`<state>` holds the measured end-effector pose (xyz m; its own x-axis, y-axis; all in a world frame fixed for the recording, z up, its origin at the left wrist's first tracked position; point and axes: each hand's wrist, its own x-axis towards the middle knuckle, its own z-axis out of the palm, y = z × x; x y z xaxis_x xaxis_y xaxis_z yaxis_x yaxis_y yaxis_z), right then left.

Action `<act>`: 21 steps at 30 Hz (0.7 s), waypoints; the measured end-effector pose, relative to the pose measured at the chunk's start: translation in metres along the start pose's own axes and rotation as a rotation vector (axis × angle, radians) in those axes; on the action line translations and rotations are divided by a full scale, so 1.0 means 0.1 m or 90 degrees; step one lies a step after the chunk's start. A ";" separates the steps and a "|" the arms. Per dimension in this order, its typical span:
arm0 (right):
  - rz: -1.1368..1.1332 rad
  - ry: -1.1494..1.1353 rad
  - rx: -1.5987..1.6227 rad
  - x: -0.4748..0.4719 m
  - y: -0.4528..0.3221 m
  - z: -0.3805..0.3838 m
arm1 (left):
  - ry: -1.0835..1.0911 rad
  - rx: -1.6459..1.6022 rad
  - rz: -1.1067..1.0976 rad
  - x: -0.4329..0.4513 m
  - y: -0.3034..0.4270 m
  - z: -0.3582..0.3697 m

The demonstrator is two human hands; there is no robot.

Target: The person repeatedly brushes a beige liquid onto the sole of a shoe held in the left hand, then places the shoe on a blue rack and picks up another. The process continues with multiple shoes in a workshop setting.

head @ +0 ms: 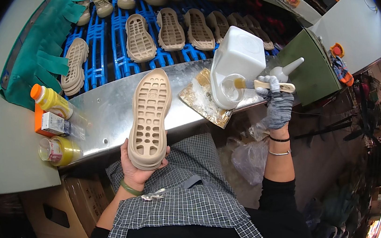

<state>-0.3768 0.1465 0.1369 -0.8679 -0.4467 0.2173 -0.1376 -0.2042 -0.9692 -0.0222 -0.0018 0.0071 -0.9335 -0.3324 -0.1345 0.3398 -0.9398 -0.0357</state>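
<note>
My bare left hand [136,171] grips the heel end of a beige shoe sole [152,112], tilted up over the front edge of the metal ledge. The sole's inner side, with its grid of recesses, faces me. In my right hand [276,104], which wears a grey knit glove, is a flat brush [274,85] with a wooden handle. Its bristles reach over the round mouth of a white plastic dispenser [239,51], where clear liquid shows. Under the dispenser lies a gold foil sheet [206,99] smeared with white residue.
Beyond the metal ledge [105,111], a blue slatted conveyor [95,59] carries more soles [140,38] and several shoes [103,4]. Yellow bottles [55,102] and a small box [53,123] stand at left. A green box [308,66] is at right, with a fan [362,113] beyond it.
</note>
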 end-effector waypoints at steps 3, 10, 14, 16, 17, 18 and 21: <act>0.026 0.047 -0.047 -0.02 0.01 -0.13 | 0.060 0.034 0.019 -0.03 -0.07 0.04; 0.229 -0.057 0.382 -0.24 0.77 0.07 | 0.179 0.075 0.073 -0.15 -0.16 -0.17; 0.294 -0.128 0.408 -0.44 0.86 1.05 | 0.199 0.169 0.107 -0.21 -0.13 -0.40; 0.301 -0.102 0.374 -0.46 1.04 1.41 | 0.199 0.172 0.116 -0.24 -0.12 -0.42; 0.355 -0.093 0.371 -0.46 1.16 1.55 | 0.198 0.179 0.116 -0.25 -0.11 -0.43; 0.390 -0.078 0.349 -0.55 1.12 1.72 | 0.196 0.184 0.127 -0.27 -0.09 -0.45; 0.293 -0.281 0.474 -0.92 1.47 1.54 | 0.184 0.187 0.124 -0.26 -0.06 -0.43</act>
<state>-0.2437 0.0236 -0.0081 -0.4831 -0.8755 0.0071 0.6382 -0.3577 -0.6817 0.0046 0.0161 -0.0314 -0.7707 -0.5088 -0.3835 0.4204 -0.8584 0.2940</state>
